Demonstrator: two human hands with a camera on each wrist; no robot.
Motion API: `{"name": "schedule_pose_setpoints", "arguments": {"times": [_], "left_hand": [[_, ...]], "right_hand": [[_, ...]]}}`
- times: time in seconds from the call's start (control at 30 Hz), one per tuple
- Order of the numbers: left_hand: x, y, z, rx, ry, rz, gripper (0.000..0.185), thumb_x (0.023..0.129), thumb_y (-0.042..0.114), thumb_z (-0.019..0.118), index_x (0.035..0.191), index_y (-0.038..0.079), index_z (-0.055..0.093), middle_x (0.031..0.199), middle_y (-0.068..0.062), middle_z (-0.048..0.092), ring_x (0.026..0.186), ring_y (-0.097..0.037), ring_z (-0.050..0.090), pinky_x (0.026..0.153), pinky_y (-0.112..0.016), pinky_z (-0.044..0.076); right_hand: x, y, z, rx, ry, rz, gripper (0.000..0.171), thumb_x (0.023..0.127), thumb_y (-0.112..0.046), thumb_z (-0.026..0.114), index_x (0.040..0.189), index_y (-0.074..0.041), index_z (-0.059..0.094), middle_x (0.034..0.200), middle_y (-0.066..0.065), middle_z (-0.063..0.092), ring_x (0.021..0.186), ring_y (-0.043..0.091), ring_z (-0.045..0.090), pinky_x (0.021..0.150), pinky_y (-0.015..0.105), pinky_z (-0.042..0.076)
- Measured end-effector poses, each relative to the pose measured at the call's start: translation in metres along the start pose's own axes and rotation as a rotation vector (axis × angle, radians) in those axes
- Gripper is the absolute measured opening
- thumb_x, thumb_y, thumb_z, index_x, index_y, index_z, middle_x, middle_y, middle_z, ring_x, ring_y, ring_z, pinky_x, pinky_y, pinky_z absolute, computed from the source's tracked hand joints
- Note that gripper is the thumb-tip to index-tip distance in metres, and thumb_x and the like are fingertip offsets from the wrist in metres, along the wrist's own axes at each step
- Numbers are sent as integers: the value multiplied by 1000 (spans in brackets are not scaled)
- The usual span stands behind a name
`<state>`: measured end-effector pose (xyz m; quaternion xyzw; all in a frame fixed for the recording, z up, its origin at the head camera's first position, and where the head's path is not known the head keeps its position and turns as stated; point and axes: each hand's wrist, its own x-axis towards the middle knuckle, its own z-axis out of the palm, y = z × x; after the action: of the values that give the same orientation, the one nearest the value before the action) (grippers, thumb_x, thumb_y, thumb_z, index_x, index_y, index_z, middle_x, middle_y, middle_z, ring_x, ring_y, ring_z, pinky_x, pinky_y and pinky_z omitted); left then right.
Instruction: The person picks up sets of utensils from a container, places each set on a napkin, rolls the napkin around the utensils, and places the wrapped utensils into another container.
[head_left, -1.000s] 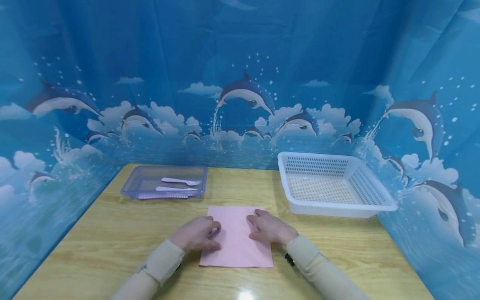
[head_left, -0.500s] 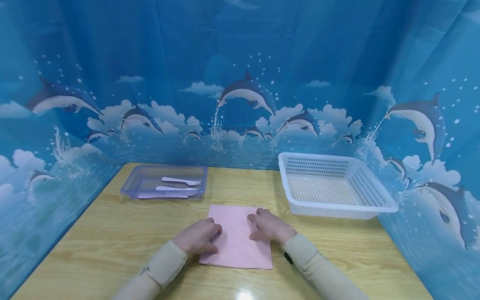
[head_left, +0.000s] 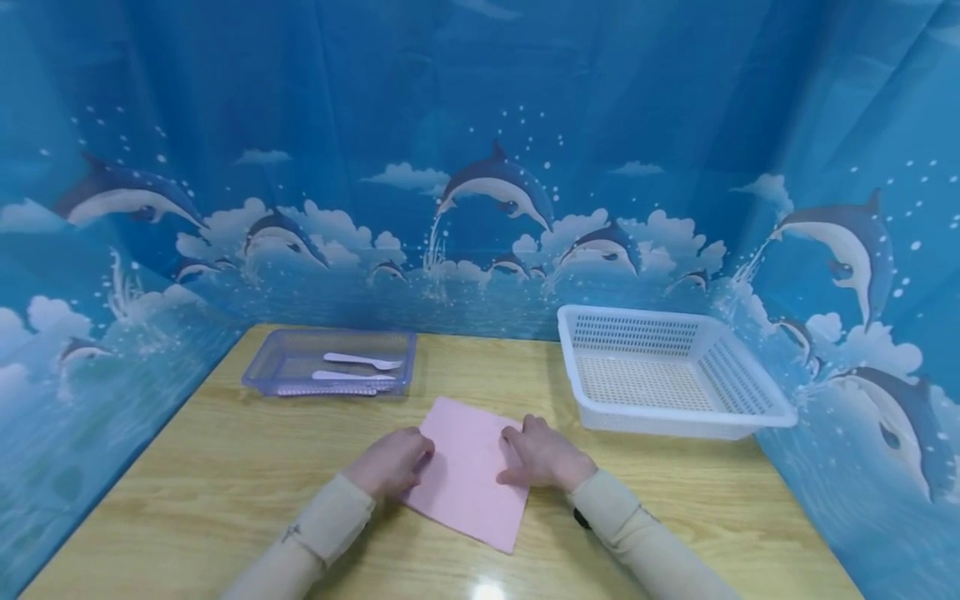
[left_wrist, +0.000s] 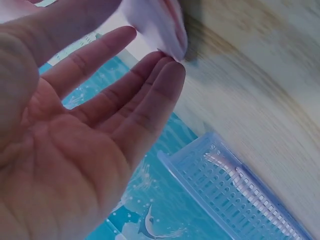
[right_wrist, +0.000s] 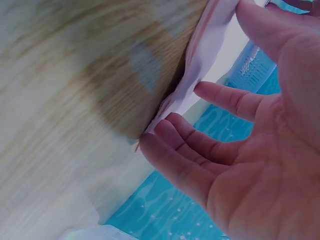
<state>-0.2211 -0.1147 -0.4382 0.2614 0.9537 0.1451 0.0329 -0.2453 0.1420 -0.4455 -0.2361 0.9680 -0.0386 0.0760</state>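
A folded pink cloth [head_left: 468,471] lies flat on the table, turned at an angle to its front edge. My left hand [head_left: 392,462] touches its left side; in the left wrist view the fingers [left_wrist: 145,115] are fairly straight, their tips against the layered edge. On the opposite side, my right hand [head_left: 546,456] rests at the cloth's right edge. The right wrist view shows those fingertips [right_wrist: 167,150] along the cloth's layers [right_wrist: 200,65], with the thumb spread away from them. The cloth's left and right edges are partly hidden by the hands in the head view.
A clear purple basket [head_left: 281,367] at the back left holds white plastic cutlery [head_left: 360,362], including a fork. A white perforated basket [head_left: 675,412] stands at the back right. Blue dolphin-print curtain [head_left: 480,275] surrounds the wooden table [head_left: 225,475] behind and at both sides.
The pink cloth has turned clockwise from lying square to the table. The left hand has shifted slightly along with it, its thumb drawn closer in; the right hand stays nearly in place.
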Motion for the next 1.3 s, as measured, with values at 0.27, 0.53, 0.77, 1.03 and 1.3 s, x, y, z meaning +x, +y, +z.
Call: {"name": "schedule_pose_setpoints", "arguments": {"times": [0.27, 0.53, 0.77, 1.03, 1.3], "left_hand": [[3, -5, -2, -4, 5, 28, 34, 61, -21, 63, 86, 1, 69, 80, -9, 65, 73, -21, 59, 72, -38, 55], [5, -10, 1, -18, -2, 85, 19, 73, 0, 76, 90, 1, 68, 82, -8, 65, 72, -19, 58, 71, -35, 54], [6, -14, 3, -7, -23, 82, 42, 74, 18, 82, 107, -2, 67, 103, -14, 68, 90, -27, 65, 86, -43, 54], [9, -21, 4, -4, -42, 121, 41, 77, 16, 81, 111, -1, 66, 111, -14, 67, 99, -28, 64, 93, -43, 52], [11, -22, 1, -50, -89, 119, 44, 80, 13, 78, 119, -2, 64, 128, -22, 60, 117, -37, 59, 104, -49, 45]], "right_hand": [[-4, -1, -2, -32, -4, -3, 69, 80, -53, 74, 129, -8, 57, 115, 21, 59, 101, 31, 59, 82, 46, 55], [-8, -2, -2, -44, -6, 17, 64, 79, -51, 76, 123, -8, 58, 107, 18, 60, 94, 30, 61, 77, 46, 55], [-9, -4, -2, -33, 9, 30, 62, 81, -49, 75, 123, -7, 59, 105, 17, 61, 94, 30, 62, 77, 46, 55], [-11, -1, -1, 23, 43, 18, 54, 81, -45, 76, 114, -6, 62, 98, 12, 62, 87, 28, 62, 74, 44, 54], [-10, 7, 5, 59, 105, -99, 49, 79, -36, 80, 113, -4, 64, 108, 12, 61, 98, 30, 59, 84, 45, 53]]}}
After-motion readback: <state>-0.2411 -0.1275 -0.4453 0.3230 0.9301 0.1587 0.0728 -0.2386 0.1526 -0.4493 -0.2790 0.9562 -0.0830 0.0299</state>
